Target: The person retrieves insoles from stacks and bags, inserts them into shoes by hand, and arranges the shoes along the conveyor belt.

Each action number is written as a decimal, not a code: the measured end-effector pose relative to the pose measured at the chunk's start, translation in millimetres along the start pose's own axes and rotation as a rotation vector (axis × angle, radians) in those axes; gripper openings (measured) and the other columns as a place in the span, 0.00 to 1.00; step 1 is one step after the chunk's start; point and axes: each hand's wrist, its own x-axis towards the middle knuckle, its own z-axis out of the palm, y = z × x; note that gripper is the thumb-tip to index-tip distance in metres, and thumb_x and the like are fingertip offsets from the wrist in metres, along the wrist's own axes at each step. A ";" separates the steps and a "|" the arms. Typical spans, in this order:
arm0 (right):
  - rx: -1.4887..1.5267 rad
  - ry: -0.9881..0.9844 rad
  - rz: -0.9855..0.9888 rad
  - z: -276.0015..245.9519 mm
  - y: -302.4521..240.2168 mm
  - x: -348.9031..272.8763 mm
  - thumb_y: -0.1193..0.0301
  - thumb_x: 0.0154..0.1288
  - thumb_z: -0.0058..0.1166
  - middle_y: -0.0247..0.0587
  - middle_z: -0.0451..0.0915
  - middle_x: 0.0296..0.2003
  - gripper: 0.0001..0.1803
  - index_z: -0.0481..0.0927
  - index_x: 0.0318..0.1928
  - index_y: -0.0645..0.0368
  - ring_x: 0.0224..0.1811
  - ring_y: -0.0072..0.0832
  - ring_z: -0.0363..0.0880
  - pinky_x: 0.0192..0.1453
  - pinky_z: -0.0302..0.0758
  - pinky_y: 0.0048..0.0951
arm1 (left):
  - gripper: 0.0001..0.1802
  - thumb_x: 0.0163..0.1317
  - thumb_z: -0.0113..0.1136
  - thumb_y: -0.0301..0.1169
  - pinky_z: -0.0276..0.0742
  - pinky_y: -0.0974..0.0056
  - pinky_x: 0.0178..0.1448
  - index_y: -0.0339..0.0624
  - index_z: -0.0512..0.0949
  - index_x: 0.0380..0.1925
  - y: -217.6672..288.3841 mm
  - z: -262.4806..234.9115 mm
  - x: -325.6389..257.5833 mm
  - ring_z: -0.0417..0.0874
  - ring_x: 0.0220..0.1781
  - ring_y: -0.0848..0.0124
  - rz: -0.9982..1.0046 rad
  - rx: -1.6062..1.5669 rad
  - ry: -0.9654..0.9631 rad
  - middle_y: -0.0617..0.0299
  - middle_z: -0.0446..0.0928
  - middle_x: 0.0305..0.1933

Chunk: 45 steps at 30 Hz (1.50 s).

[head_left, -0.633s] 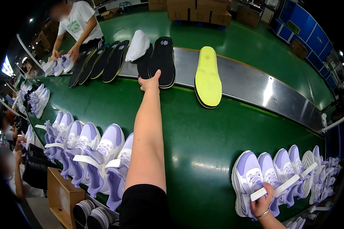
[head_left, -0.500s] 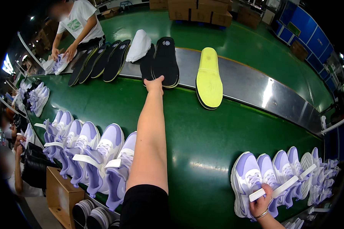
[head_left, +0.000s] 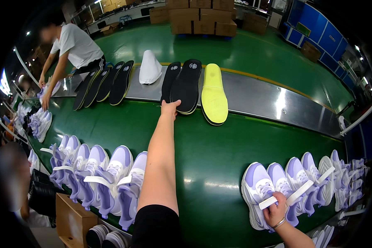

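My left hand (head_left: 170,108) reaches far out over the green table, its thumb and fingers closed on the near end of a black insole (head_left: 187,84). A second black insole (head_left: 168,79) lies partly beneath it on the left. Just right of them rests a yellow insole (head_left: 214,99), yellow side up. My right hand (head_left: 276,210) is closed at the opening of the nearest lilac-and-white sneaker (head_left: 254,184) in the right-hand row. Its fingers curl over a white strip (head_left: 267,203) there; exactly how they grip is partly hidden.
Another row of lilac sneakers (head_left: 120,159) stands at left. Along the metal strip (head_left: 273,99) lie several more black insoles (head_left: 120,82) and a white wrapped bundle (head_left: 150,68). A co-worker (head_left: 76,47) handles shoes far left. A cardboard box (head_left: 74,219) sits below the left edge.
My left hand has shifted the black insoles right, away from the white bundle and closer to the yellow insole. My right hand stays at the sneaker. The co-worker's hands have moved; my view has shifted.
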 end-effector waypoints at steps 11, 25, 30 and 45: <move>-0.005 -0.030 -0.009 -0.8 -11.8 -13.3 0.79 0.32 0.53 0.50 0.66 0.41 0.19 0.71 0.33 0.62 0.43 0.48 0.65 0.46 0.63 0.43 | 0.38 0.40 0.58 0.31 0.63 0.57 0.57 0.38 0.57 0.54 10.4 5.2 -68.5 0.63 0.56 0.51 -0.050 0.277 0.444 0.44 0.58 0.56; 0.345 0.207 0.250 -70.2 -13.4 -22.5 0.67 0.47 0.57 0.57 0.53 0.55 0.28 0.65 0.52 0.53 0.56 0.51 0.55 0.60 0.56 0.37 | 0.24 0.52 0.55 0.38 0.63 0.60 0.47 0.46 0.64 0.49 -24.9 0.8 -408.1 0.68 0.47 0.70 -0.144 0.379 -0.566 0.62 0.68 0.46; 0.461 0.093 0.491 -174.0 -18.1 -119.0 0.72 0.52 0.51 0.45 0.71 0.39 0.16 0.71 0.43 0.59 0.41 0.38 0.71 0.46 0.68 0.30 | 0.24 0.48 0.60 0.44 0.64 0.55 0.46 0.48 0.66 0.44 -93.5 7.6 -471.9 0.69 0.45 0.67 -0.471 0.339 -0.668 0.60 0.69 0.45; -0.076 -0.287 0.979 -172.7 -82.2 -352.0 0.62 0.41 0.59 0.61 0.50 0.57 0.36 0.61 0.54 0.54 0.59 0.52 0.50 0.57 0.53 0.45 | 0.39 0.53 0.55 0.45 0.63 0.59 0.52 0.44 0.49 0.60 -135.6 15.3 -549.7 0.63 0.55 0.64 -0.063 0.581 -0.733 0.54 0.61 0.57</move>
